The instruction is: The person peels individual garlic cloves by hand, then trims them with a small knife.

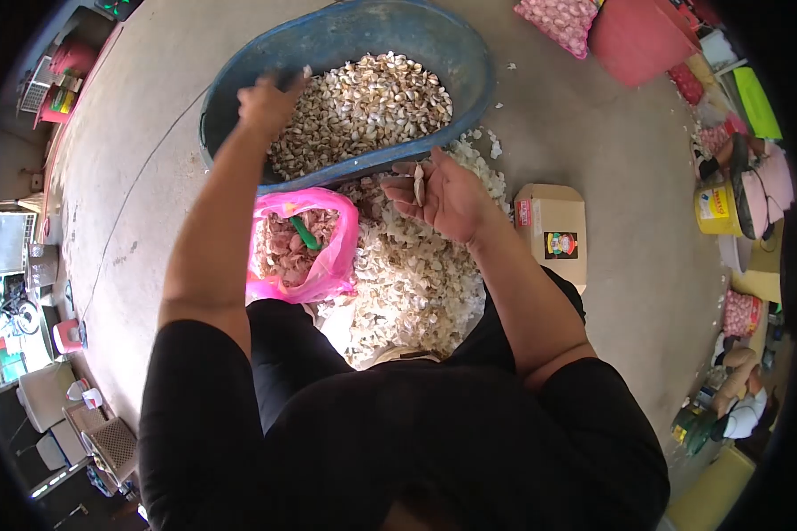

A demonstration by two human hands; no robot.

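Observation:
My left hand [266,105] is over the left side of a blue tub [279,53], its fingers smeared by motion. A small dark and pale shape shows at its fingertips, too blurred to name. Many loose garlic cloves [372,102] lie in the tub. Palm up, my right hand [447,199] is just below the tub's near rim, above a heap of garlic skins [416,274]. A slim, pale piece of garlic [419,184] rests against its fingers. Between my knees and the tub stands an open pink plastic bag [350,243] with reddish skins and a green object [306,233] in it.
A cardboard box [553,226] stands right of the skins. Netted garlic sacks [560,19] and a red container [633,40] are at the upper right. A yellow bucket [717,208] and another person [742,398] are farther right. A cable [142,173] crosses the floor on the left.

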